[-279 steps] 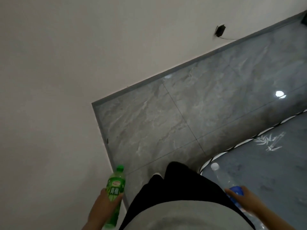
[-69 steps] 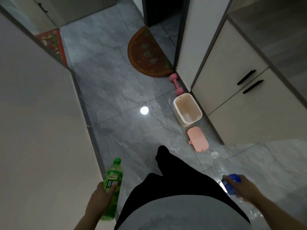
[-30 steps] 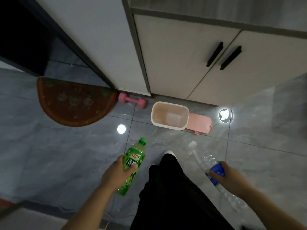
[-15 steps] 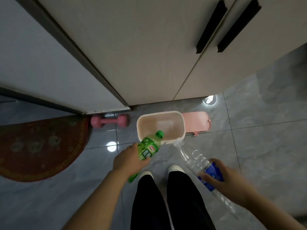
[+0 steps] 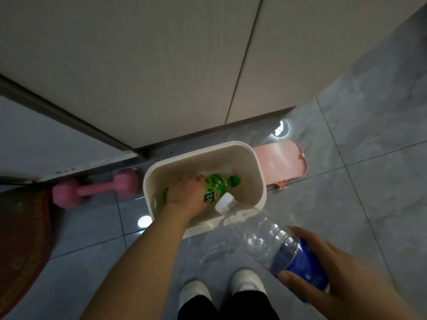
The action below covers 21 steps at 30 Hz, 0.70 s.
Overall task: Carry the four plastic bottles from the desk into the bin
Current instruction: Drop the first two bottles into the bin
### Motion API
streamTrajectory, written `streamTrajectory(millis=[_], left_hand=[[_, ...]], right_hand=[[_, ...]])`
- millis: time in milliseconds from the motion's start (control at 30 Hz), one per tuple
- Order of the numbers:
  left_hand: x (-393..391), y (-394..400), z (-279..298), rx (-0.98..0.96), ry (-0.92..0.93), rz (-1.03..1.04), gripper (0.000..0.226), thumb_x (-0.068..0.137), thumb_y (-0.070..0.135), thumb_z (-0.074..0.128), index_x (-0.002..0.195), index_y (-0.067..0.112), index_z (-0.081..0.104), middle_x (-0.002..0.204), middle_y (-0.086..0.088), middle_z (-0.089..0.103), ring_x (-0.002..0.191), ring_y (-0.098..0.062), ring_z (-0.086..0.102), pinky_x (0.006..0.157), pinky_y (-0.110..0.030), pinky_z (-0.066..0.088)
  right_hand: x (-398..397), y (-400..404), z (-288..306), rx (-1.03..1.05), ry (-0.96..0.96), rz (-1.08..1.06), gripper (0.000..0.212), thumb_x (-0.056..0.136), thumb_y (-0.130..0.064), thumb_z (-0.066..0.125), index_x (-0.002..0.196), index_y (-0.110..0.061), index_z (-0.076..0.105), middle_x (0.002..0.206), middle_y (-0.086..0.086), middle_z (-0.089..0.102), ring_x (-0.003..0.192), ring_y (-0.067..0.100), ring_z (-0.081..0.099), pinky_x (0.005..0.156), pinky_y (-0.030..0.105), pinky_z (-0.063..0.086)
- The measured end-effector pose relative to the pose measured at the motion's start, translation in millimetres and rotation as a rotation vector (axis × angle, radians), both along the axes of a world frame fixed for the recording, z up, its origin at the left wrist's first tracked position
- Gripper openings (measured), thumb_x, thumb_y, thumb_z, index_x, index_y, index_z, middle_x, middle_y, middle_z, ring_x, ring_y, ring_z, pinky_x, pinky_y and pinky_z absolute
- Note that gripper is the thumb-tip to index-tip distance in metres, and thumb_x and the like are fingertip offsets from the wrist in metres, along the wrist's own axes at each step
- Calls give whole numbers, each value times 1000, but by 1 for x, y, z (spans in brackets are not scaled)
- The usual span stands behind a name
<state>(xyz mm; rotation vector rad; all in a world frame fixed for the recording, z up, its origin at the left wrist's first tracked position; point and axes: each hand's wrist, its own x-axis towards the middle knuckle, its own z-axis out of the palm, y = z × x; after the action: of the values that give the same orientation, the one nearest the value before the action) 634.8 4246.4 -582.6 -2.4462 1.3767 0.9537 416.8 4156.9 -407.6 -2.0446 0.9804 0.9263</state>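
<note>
Two hands stay closed on bottles: left hand (image 5: 184, 192) lowers the green bottle (image 5: 219, 186) sideways inside the bin (image 5: 260, 172), while right hand (image 5: 323, 266) grips the clear bottle (image 5: 261, 236) (cap aimed binward) just outside.

Grey marble floor (image 5: 381, 204), beige cabinets (image 5: 161, 65)

Green bottle (image 5: 216, 186) in a cream bin (image 5: 258, 167) — pink lid (image 5: 280, 161), pink dumbbell (image 5: 92, 190), clear blue-labelled bottle (image 5: 272, 242), grey marbled floor (image 5: 369, 181).

Bin (image 5: 258, 167) mouth half blocked by green bottle (image 5: 218, 187), right side free
</note>
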Motion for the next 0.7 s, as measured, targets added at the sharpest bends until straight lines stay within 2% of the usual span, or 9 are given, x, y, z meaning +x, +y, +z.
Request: streamTrajectory(millis=[67,133,233,300,367,433,500,600,700], left_hand=[[0,-2,-21,14,-58,-36,44,88,25,52,129,10,41,125,-14,55,111,-31,53,88,-41,46],[2,-2,-41,10,-94,-40,46,90,22,50,133,11,38,130,-13,52,119,-30,49,95,-42,43],[7,-3,-59,13,-116,5,50,91,24,47,137,12,34,139,-12,45,129,-29,40,106,-41,34],[8,-1,-65,-2,-136,5,55,90,25,48,140,11,29,143,-11,41,132,-27,36,111,-40,29],[8,2,-67,-28,-138,-11,59,90,26,48,143,11,25,146,-10,37,135,-26,32,115,-39,24],[7,4,-65,-20,-111,-20,58,91,25,45,143,12,24,147,-9,34,137,-25,30,117,-38,23],[7,4,-52,11,-45,20,49,92,24,46,138,13,34,143,-9,39,133,-25,35,113,-36,30],[8,7,-19,-88,130,248,29,90,22,53,117,12,53,124,-7,56,113,-24,53,99,-39,46],[6,17,23,-220,319,541,21,91,19,51,111,14,59,107,6,59,103,-20,56,96,-32,44]], right_hand=[[1,-2,-13,9,22,7,96,12,-96,-11,105,-76,-6,119,-38,41,100,-9,53,84,7,44],[6,-4,-23,34,83,2,85,5,-94,-15,87,-75,-17,119,-38,38,101,-11,51,83,5,41],[16,-6,-33,55,121,50,82,0,-91,-19,79,-73,-24,137,-38,31,119,-10,47,95,6,38],[24,-7,-37,64,115,61,74,7,-93,-13,78,-74,-24,139,-39,27,122,-9,45,98,8,36],[29,-7,-41,87,97,53,68,18,-94,-1,80,-75,-21,141,-37,27,125,-7,44,101,10,36],[33,-8,-42,109,75,40,77,13,-95,-3,85,-75,-19,141,-37,29,125,-6,44,102,12,37],[35,-8,-42,112,50,50,86,9,-95,-7,92,-74,-18,139,-37,32,122,-7,47,100,11,39],[39,-9,-37,116,-8,76,100,23,-96,2,119,-71,-6,139,-33,35,118,-5,50,97,12,41],[48,-9,-37,100,-94,120,84,47,-90,17,126,-63,5,135,-26,43,101,-5,52,92,14,44]])
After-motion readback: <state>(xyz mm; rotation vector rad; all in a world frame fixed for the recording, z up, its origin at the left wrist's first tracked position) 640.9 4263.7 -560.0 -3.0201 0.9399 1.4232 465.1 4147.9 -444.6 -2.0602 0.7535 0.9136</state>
